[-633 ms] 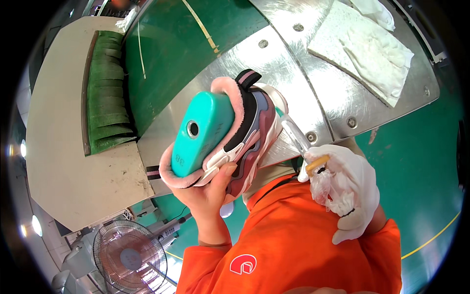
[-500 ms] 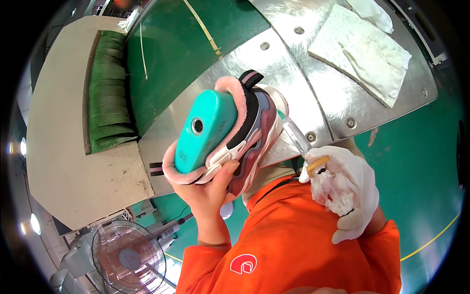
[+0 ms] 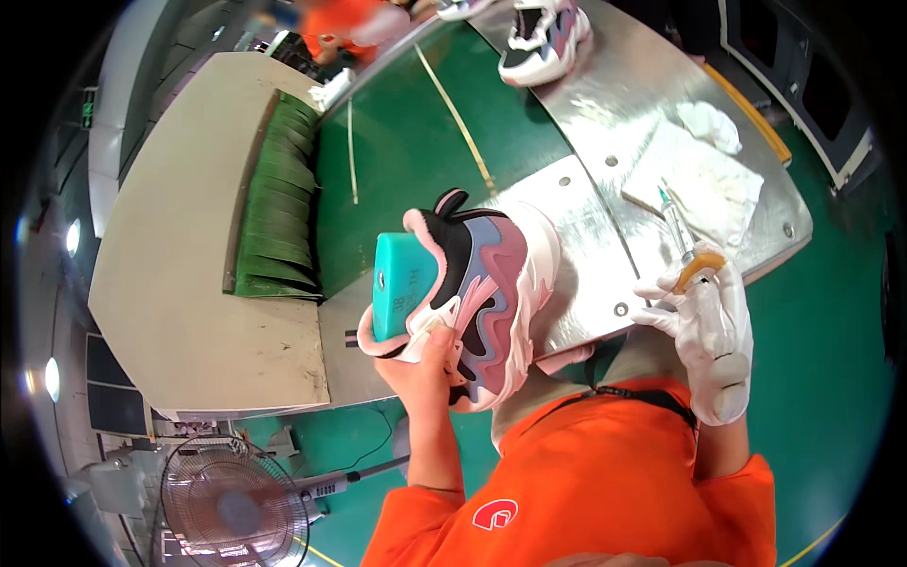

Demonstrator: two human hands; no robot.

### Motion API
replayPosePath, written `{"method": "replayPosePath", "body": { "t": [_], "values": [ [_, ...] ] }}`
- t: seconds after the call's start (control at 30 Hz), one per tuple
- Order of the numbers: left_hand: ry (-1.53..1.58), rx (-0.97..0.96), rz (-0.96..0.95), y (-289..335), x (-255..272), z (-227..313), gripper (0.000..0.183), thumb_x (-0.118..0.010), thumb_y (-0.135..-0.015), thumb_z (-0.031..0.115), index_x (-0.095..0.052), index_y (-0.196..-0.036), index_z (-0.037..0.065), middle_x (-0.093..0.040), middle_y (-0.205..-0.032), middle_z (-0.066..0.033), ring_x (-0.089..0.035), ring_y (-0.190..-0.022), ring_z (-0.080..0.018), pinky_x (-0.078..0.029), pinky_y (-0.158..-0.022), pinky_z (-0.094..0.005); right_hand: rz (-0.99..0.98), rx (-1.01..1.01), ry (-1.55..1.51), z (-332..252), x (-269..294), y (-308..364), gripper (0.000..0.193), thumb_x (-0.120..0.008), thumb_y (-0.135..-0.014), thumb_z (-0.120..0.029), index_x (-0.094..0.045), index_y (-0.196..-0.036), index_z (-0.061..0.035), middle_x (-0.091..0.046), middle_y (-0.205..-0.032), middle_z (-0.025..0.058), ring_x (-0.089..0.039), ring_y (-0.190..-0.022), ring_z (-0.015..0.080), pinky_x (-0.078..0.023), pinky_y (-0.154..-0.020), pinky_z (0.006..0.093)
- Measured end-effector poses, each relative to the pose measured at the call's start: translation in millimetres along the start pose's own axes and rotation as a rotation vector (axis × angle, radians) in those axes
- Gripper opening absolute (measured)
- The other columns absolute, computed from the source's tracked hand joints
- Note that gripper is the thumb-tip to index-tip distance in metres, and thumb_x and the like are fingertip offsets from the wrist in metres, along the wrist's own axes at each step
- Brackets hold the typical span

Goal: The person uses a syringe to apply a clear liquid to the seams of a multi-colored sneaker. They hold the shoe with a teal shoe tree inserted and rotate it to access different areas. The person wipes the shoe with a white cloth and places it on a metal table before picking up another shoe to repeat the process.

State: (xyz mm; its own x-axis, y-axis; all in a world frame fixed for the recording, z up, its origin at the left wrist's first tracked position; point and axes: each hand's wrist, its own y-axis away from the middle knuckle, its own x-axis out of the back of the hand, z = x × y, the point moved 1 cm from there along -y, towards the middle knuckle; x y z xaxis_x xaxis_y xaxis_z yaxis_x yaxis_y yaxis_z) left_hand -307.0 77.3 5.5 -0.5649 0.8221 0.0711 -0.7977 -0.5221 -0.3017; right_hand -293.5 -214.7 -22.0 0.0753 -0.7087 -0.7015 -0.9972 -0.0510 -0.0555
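My bare left hand grips a pink, white and purple sneaker by its heel side, thumb on the upper. The shoe is tilted, its sole facing right. A teal shoe last fills its opening. In a white glove, my right hand is closed on a syringe with a yellow-brown finger flange and a green tip. That tip points up, over a white cloth pad, apart from the shoe; whether it touches the pad I cannot tell.
A metal table adjoins a green conveyor belt. Another sneaker stands at the far end. A green strip curtain hangs from a beige cover. At lower left is a fan. Someone in orange is at the far left.
My right hand has swung the syringe away from the sneaker, up and right to the cloth pad. My left hand has turned the shoe, showing more of its side. The view has shifted.
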Motion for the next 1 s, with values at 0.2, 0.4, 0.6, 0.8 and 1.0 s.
{"method": "replayPosePath", "body": {
  "t": [0.2,0.4,0.6,0.8,1.0],
  "values": [
    [0.155,-0.08,0.029,13,-3,9,0.084,-0.084,-0.072,0.017,-0.029,-0.134,0.001,-0.056,-0.112,-0.0154,-0.064,-0.082,-0.0181,-0.057,-0.066,-0.0292,-0.054,0.112,-0.054,-12,-36,-8,0.131,-0.095,-0.053,-0.048,-0.018,-0.148,-0.0004,-0.046,-0.13,0.0179,-0.049,-0.126,0.0443,-0.047,-0.1,0.0519],
    [0.257,-0.135,0.068,31,-2,7,0.091,-0.087,-0.069,0.017,-0.026,-0.135,0.002,-0.053,-0.118,-0.0166,-0.064,-0.089,-0.0199,-0.058,-0.07,-0.0307,-0.219,0.261,-0.184,-4,-65,-13,0.119,-0.087,-0.057,-0.019,-0.014,-0.149,-0.0015,-0.041,-0.139,0.0167,-0.039,-0.135,0.045,-0.031,-0.113,0.0563],
    [0.207,-0.164,0.026,41,5,-5,0.093,-0.088,-0.067,0.015,-0.027,-0.134,0.0,-0.052,-0.123,-0.0176,-0.059,-0.107,-0.0234,-0.053,-0.091,-0.037,-0.231,0.307,-0.154,-4,-100,-24,0.13,-0.093,-0.053,-0.043,-0.016,-0.149,-0.0003,-0.045,-0.136,0.0203,-0.037,-0.135,0.0483,-0.028,-0.115,0.0565],
    [-0.053,-0.631,-0.063,34,13,-21,0.091,-0.093,-0.059,0.021,-0.04,-0.13,0.001,-0.056,-0.122,-0.0165,-0.06,-0.111,-0.0288,-0.05,-0.095,-0.0423,-0.243,0.224,-0.134,1,-109,-22,0.123,-0.091,-0.048,-0.027,-0.023,-0.149,-0.0076,-0.046,-0.133,0.019,-0.041,-0.132,0.0474,-0.03,-0.115,0.0562],
    [-0.215,-0.886,-0.289,12,34,-5,0.057,-0.081,-0.076,0.016,-0.05,-0.122,0.007,-0.063,-0.122,-0.022,-0.062,-0.114,-0.0398,-0.052,-0.095,-0.048,-0.248,0.33,0.097,-6,-62,-13,0.138,-0.095,-0.046,-0.046,-0.017,-0.149,0.0004,-0.049,-0.129,0.0179,-0.051,-0.125,0.0403,-0.04,-0.108,0.0528]
  ]
}}
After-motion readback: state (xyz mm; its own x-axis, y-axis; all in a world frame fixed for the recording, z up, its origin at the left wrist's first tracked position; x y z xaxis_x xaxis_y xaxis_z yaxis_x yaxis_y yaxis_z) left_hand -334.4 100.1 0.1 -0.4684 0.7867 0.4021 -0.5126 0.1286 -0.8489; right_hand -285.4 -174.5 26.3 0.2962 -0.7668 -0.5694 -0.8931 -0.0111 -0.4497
